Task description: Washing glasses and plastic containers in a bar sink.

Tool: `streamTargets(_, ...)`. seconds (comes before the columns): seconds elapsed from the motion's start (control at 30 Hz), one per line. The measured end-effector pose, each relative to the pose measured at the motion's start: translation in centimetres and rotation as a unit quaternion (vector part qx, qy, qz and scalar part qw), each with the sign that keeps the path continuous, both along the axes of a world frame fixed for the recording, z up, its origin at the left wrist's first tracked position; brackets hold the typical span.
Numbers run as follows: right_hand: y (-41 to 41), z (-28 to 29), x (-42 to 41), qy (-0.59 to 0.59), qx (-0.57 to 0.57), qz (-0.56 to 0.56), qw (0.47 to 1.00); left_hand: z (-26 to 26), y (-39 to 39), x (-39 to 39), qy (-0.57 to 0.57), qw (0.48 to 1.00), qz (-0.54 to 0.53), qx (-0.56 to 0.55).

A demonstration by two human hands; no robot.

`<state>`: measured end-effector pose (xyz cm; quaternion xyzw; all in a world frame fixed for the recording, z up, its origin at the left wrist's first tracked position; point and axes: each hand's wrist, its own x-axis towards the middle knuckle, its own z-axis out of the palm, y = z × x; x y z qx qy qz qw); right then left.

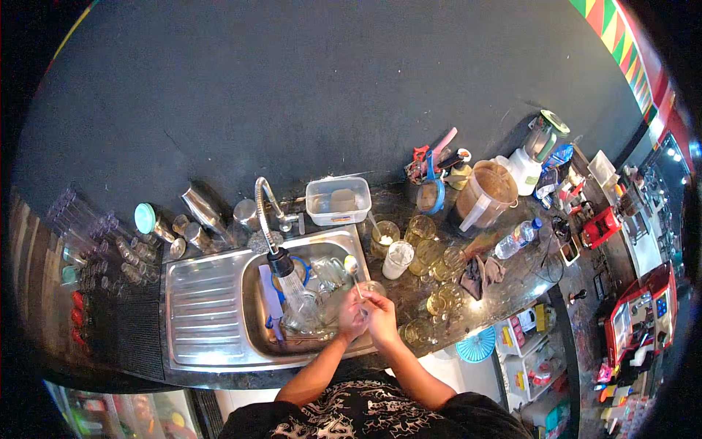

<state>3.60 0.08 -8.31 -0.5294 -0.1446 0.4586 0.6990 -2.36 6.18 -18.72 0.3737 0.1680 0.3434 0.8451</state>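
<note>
Over the right rim of the steel sink (205, 359), my right hand (382, 317) grips a metal spoon (351, 266) by its handle, with the bowl pointing up and away from me. My left hand (352, 317) is close against it, blurred, and its grip is partly hidden. Just beyond my fingers the rim of a clear glass (376, 286) shows; which hand touches it is unclear. Water sprays from the flexible faucet (281, 263) onto several glass vessels (328, 273) in the basin. A blue-rimmed strainer (299, 269) lies among them.
Right of the sink stand a white-coated cup (397, 259), a glass jar with a spoon (385, 241) and several amber-tinted glasses (426, 257). Behind are a plastic container (338, 202), a brown-stained pitcher (485, 192) and a blender (526, 170). A water bottle (517, 240) and dark cloth (478, 276) lie farther right.
</note>
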Motion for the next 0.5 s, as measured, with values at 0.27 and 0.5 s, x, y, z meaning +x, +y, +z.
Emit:
streamTargets(0.27,-3.3,5.0,2.1,0.012,0.016,-0.056,0.998,-0.3,-2.0,4.7,0.018,0.994,-0.092,-0.057)
streamTargets(0.5,-6.5,6.8,4.6,-0.018,0.023,-0.098,0.995,1.4,1.6,5.1,0.280,0.868,0.054,0.406)
